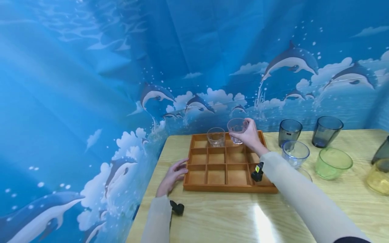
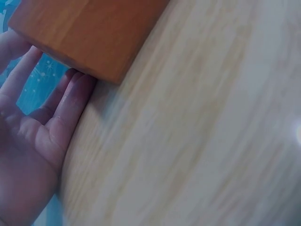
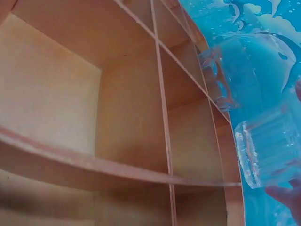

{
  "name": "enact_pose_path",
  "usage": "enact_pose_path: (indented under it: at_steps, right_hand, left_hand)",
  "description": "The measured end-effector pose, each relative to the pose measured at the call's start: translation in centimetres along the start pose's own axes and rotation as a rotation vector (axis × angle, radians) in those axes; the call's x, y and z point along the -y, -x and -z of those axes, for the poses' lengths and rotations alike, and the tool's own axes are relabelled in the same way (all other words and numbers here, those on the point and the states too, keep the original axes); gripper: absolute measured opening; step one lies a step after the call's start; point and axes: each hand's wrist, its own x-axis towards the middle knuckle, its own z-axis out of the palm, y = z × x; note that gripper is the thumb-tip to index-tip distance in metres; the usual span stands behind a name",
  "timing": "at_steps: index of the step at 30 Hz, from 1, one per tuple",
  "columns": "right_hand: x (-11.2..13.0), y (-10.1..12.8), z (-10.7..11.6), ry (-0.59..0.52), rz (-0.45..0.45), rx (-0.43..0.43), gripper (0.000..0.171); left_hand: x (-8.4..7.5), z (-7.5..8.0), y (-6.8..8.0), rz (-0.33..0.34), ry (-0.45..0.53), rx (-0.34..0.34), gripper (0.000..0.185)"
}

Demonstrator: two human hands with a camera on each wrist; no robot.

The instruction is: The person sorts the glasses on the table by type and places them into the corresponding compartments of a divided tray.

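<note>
Head view: right hand has thumb and fingers clamped on a clear glass, held over the tray's back row, around the third compartment from left. Height above the tray hard to judge. Right wrist view cuts off most of that hand and the glass's upper part.

Left hand: fingers spread apart, tips against the left side of the wooden tray. Left wrist view gets just one tray corner, and the hand runs off frame.

Second glass, also clear, sits in the back row, second compartment from left. Right forearm and wrist device hide part of the tray's right side.

Right of tray, on the tabletop: two dark glasses, a blue-rimmed glass, green bowl. Another clear piece is mostly behind the sleeve, shape unclear. Yellow vessel and another dark one are cut by the frame edge. Dolphin backdrop behind.
</note>
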Motion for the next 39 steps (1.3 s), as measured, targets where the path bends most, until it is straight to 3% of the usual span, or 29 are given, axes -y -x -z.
enact_pose_path:
  at_steps: [7, 19, 30, 39]
  right_hand:
    - [-0.4, -0.6, -0.6, -0.013, -0.052, 0.013, 0.101]
    - [-2.5, -0.5, -1.0, -0.007, -0.071, 0.028, 0.103]
    - [-3.6, 0.0, -1.3, 0.022, -0.105, 0.111, 0.1]
    - [-3.1, -0.1, -1.3, 0.022, -0.098, 0.19, 0.096]
  left_hand:
    - [1.5, -0.5, -0.8, -0.035, -0.006, -0.061, 0.05]
    - [1.5, -1.0, -0.8, -0.021, -0.017, -0.049, 0.049]
    - [1.5, -0.8, -0.3, -0.03, -0.031, -0.039, 0.05]
    - [1.2, -0.2, -0.2, -0.019, -0.022, -0.079, 0.048]
